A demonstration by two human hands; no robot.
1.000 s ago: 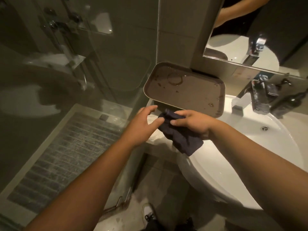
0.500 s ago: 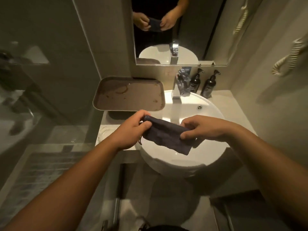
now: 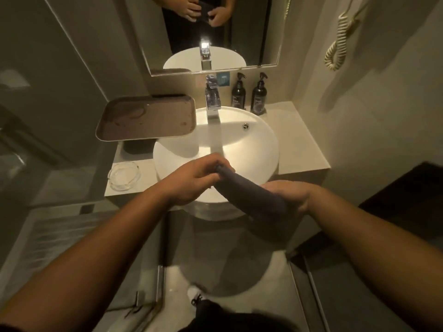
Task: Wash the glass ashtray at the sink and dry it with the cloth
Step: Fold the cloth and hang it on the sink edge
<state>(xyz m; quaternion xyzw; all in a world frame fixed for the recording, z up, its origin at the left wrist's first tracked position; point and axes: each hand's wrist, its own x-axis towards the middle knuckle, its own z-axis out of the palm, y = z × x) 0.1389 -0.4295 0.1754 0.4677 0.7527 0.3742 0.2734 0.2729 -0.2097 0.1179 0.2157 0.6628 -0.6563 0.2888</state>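
Note:
The dark cloth (image 3: pixel 249 191) is stretched into a roll over the front rim of the round white sink (image 3: pixel 259 142). My left hand (image 3: pixel 191 180) grips its upper left end and my right hand (image 3: pixel 291 196) grips its lower right end. The clear glass ashtray (image 3: pixel 124 175) sits on the white counter to the left of the sink, apart from both hands and a little left of my left hand. The chrome tap (image 3: pixel 212 98) stands at the back of the basin, with no water visible.
A brown tray (image 3: pixel 146 118) with water marks sits raised at the back left, overlapping the sink rim. Two dark pump bottles (image 3: pixel 249 94) stand right of the tap. Mirror (image 3: pixel 211 32) above, coiled cord (image 3: pixel 340 39) on the right wall, glass shower screen at left.
The view has swung right and centred on the sink. Both hands now hold the cloth; it has gone from a loose hanging piece to a stretched roll, and the ashtray has come into view.

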